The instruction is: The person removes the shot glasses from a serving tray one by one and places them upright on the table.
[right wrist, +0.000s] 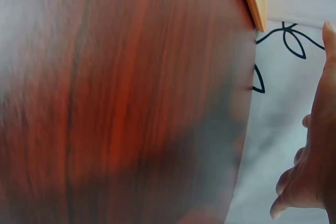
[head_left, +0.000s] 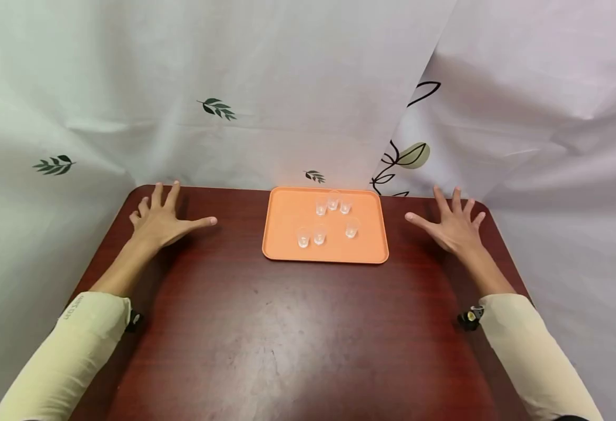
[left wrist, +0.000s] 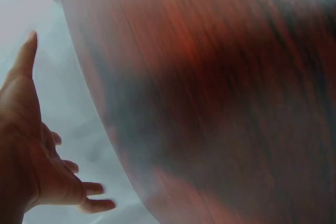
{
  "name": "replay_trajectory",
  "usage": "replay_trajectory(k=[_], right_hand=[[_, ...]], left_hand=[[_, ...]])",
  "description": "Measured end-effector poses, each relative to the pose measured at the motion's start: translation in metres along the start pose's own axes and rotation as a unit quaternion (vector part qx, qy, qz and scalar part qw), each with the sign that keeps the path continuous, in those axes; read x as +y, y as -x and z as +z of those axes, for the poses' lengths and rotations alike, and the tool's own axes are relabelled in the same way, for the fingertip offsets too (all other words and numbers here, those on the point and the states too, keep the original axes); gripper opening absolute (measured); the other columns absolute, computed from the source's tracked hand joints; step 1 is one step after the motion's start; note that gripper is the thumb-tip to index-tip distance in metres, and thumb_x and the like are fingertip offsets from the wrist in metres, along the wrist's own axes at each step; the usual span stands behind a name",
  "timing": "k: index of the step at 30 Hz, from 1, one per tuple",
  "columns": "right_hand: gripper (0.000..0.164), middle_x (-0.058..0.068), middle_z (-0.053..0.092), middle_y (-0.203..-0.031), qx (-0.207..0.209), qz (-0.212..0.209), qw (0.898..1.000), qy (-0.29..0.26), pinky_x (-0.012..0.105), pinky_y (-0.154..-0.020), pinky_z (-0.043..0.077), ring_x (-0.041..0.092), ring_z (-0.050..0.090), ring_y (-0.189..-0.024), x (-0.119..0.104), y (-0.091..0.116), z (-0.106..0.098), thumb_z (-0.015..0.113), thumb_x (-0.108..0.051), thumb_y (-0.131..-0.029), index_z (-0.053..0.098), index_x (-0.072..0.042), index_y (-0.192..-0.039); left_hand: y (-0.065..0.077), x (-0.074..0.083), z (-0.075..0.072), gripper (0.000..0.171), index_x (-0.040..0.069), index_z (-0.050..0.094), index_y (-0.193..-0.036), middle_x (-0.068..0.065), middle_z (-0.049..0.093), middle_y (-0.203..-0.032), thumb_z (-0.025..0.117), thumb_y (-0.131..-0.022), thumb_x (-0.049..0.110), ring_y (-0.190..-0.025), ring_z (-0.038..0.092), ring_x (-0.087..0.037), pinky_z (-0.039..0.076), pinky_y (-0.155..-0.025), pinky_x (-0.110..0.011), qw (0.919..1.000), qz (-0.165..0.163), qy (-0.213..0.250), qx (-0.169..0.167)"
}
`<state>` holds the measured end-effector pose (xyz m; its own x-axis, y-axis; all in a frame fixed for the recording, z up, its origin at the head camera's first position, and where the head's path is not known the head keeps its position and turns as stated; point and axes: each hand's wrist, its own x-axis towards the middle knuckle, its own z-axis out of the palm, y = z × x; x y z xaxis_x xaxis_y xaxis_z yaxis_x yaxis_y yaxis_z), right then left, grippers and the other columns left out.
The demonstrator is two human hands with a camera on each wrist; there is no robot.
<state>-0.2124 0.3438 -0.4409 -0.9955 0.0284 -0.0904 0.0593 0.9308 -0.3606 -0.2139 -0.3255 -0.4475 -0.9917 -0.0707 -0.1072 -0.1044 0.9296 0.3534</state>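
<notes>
Here, hands (head_left: 161, 225) (head_left: 455, 229) spread wide, holding nothing; arms (head_left: 71, 351) (head_left: 534, 351) stretched forward either side of orange tray (head_left: 286, 222) bearing clear cups (head_left: 303, 240)

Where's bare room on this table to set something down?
Widest: the table between you and the orange tray. Smaller patches separate the tray from your left hand and right hand. Three clear cups crowd the tray's far half.

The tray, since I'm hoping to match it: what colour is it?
The tray is orange; the head view shows it best.
</notes>
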Motion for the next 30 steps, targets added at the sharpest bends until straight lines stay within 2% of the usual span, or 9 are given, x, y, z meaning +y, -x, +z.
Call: replay_trajectory(k=[3,10,14,18,24,30], right_hand=[[0.121,0.028,-0.02,-0.185,0.001,-0.001,1.0,-0.008,0.094,-0.129,-0.006,0.072,-0.012,-0.165,-0.002,0.001,0.004,0.052,-0.094,-0.096,0.0,-0.027,-0.184],[0.121,0.029,-0.017,-0.186,0.003,-0.006,0.999,-0.032,0.089,-0.134,0.006,0.071,-0.002,-0.167,-0.009,0.006,0.012,0.058,-0.09,-0.097,0.003,-0.026,-0.184],[0.12,0.026,-0.015,-0.187,-0.003,-0.001,0.999,-0.039,0.091,-0.129,0.019,0.073,0.01,-0.165,-0.015,0.009,0.015,0.058,-0.09,-0.097,0.002,-0.029,-0.184],[0.119,0.024,-0.009,-0.189,-0.01,0.005,0.999,-0.048,0.093,-0.122,0.031,0.073,0.024,-0.162,-0.02,0.012,0.017,0.058,-0.091,-0.096,0.002,-0.033,-0.184],[0.117,0.02,0.007,-0.191,0.007,-0.003,0.997,-0.081,0.092,-0.125,0.028,0.06,0.023,-0.169,-0.024,0.017,0.021,0.062,-0.088,-0.096,0.009,-0.032,-0.184],[0.115,0.02,0.027,-0.187,0.017,-0.024,0.992,-0.125,0.079,-0.136,0.027,0.048,0.027,-0.172,-0.03,0.023,0.028,0.069,-0.083,-0.097,0.022,-0.023,-0.183]], left_hand=[[0.0,0.003,0.001,0.145,0.023,0.001,-0.184,-0.031,-0.005,-0.187,0.07,-0.081,0.099,-0.157,0.017,-0.079,0.02,-0.119,-0.096,0.9999,-0.005,0.012,-0.004],[0.001,0.013,0.003,0.144,0.015,0.013,-0.183,-0.04,0.022,-0.177,0.073,-0.081,0.096,-0.154,0.026,-0.072,0.031,-0.12,-0.089,0.9997,0.011,0.019,-0.012],[0.002,0.021,0.006,0.142,0.011,0.02,-0.182,-0.042,0.031,-0.17,0.078,-0.081,0.092,-0.15,0.031,-0.069,0.038,-0.117,-0.086,0.9992,0.024,0.025,-0.018],[0.003,0.03,0.009,0.14,0.008,0.024,-0.18,-0.041,0.035,-0.169,0.08,-0.081,0.09,-0.151,0.031,-0.068,0.041,-0.117,-0.084,0.9984,0.034,0.035,-0.029],[0.003,0.047,0.013,0.136,0.006,0.029,-0.178,-0.037,0.041,-0.164,0.083,-0.082,0.086,-0.153,0.032,-0.063,0.043,-0.119,-0.081,0.9961,0.043,0.063,-0.044],[0.002,0.062,0.017,0.131,0.005,0.03,-0.178,-0.035,0.044,-0.158,0.085,-0.085,0.08,-0.15,0.043,-0.055,0.047,-0.12,-0.076,0.9921,0.053,0.091,-0.068]])
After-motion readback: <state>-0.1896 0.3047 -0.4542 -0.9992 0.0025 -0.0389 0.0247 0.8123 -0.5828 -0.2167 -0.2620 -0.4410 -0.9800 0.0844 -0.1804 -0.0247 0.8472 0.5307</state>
